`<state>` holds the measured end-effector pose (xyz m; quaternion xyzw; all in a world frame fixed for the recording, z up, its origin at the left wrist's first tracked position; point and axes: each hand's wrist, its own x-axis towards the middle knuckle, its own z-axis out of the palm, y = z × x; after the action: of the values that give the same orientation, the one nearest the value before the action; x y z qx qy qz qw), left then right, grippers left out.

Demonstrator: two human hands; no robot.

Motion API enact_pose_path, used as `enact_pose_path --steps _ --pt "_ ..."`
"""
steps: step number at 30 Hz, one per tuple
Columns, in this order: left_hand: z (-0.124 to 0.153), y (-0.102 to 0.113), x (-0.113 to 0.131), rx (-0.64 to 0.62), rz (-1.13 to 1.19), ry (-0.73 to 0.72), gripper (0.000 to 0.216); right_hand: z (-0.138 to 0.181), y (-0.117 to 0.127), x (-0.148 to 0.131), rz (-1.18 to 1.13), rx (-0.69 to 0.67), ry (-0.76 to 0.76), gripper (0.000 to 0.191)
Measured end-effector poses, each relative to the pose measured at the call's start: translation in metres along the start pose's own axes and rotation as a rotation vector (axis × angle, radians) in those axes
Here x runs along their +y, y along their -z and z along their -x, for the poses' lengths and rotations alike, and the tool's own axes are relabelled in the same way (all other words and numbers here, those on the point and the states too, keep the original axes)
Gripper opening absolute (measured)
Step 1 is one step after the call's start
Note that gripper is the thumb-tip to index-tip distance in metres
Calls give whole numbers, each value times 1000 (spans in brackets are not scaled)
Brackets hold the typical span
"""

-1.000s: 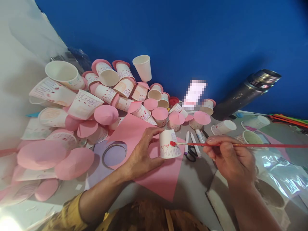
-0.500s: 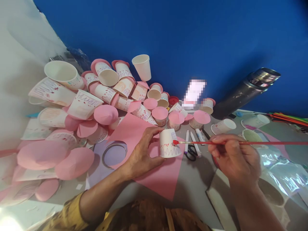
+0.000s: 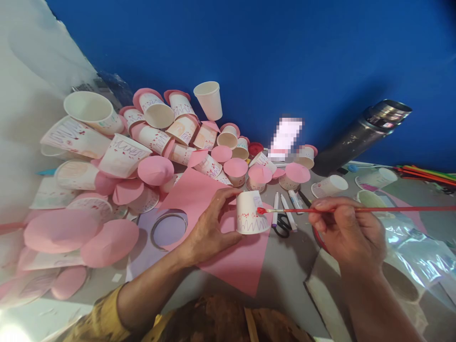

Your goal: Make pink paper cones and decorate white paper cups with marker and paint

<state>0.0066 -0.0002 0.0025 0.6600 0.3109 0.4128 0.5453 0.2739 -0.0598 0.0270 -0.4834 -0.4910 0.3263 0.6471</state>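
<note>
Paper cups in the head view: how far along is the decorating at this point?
Done: a large pile of decorated cups, many with pink paper tops, fills the left. In hand: the left hand steadies an upside-down cup that has scribbles and red dots; the right hand holds a paintbrush with its red tip at the cup's side. Left: a few plain-looking cups on the right.

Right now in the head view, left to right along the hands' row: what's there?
Ring → left hand → cup → brush tip → scissors → right hand → plastic wrap.
</note>
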Motion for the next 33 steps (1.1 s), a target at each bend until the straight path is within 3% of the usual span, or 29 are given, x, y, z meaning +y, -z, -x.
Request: enact_pose_path --steps 21,28,33 --pt "-1 1 -6 0 104 13 73 -4 3 -6 -15 57 35 24" --pt "-2 0 -5 -21 111 27 71 0 2 -2 -25 -15 0 22" --pt "-2 0 -5 -21 111 10 70 -1 3 -4 -30 55 28 23"
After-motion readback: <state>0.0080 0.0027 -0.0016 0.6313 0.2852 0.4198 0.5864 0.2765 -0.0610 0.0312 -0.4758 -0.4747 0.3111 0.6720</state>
